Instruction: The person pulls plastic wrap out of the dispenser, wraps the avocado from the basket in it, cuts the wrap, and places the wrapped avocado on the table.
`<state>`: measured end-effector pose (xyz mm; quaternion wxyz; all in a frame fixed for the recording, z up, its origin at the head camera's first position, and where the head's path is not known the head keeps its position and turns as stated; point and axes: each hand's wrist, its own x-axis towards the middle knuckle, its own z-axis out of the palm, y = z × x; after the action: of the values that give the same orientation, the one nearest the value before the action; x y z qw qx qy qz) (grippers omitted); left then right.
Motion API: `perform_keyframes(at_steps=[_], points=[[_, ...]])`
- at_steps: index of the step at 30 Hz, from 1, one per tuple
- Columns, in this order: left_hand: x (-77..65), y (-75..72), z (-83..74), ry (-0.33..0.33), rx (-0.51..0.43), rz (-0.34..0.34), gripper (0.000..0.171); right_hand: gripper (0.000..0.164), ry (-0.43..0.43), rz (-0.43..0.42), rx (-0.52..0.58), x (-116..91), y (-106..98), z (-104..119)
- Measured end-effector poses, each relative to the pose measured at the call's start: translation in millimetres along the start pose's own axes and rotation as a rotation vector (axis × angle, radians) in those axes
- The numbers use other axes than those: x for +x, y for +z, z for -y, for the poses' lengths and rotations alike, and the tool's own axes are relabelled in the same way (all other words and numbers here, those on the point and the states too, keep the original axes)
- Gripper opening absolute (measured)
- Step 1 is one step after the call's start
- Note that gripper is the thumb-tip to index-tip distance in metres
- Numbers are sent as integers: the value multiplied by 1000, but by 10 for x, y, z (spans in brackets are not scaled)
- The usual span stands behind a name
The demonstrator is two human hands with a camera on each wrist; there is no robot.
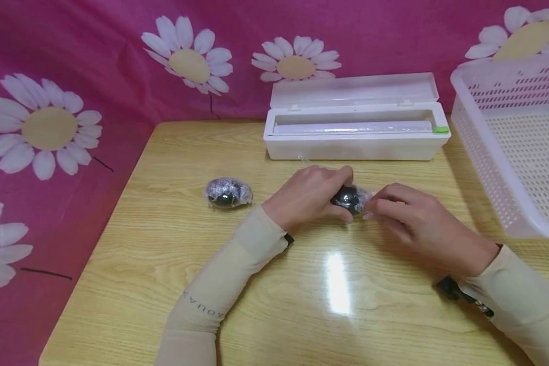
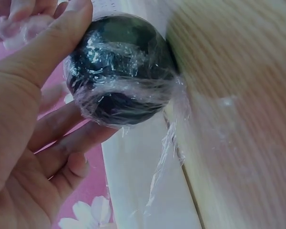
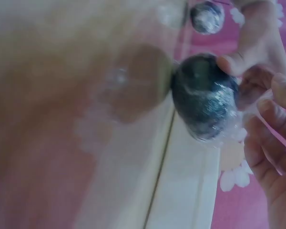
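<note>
A dark, glossy, rounded object (image 1: 347,199) wrapped in clear plastic film rests on the table. My left hand (image 1: 308,195) holds it from the left, with the thumb on one side and fingers on the other. On its right, my right hand (image 1: 407,216) pinches the gathered end of the film (image 1: 365,197) with bent fingers. In the left wrist view, the film wraps the dark object (image 2: 126,71) in crinkled layers, and a loose strand trails from it. A second wrapped dark object (image 1: 229,192) lies on the table to the left.
Behind my hands stands a long white cling film box (image 1: 357,148), its lid raised and a roll (image 1: 354,127) inside. A white perforated plastic basket (image 1: 485,168) stands at the right. The wooden table (image 1: 164,284) backs onto a pink flowered cloth (image 1: 242,30).
</note>
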<state>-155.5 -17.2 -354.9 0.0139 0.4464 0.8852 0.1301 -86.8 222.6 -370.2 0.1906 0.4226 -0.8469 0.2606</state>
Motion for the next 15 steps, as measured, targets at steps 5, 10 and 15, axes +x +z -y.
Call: perform_keyframes(at_steps=[5,10,15], points=[[15,-11,1,-15,-35,3,70,48,-52,24,-66,-36,23,40],[12,-18,0,15,-1,28,67,50,-120,15,-106,-10,51,60],[-10,-5,9,39,15,13,62,51,-179,-14,-136,31,103,68]])
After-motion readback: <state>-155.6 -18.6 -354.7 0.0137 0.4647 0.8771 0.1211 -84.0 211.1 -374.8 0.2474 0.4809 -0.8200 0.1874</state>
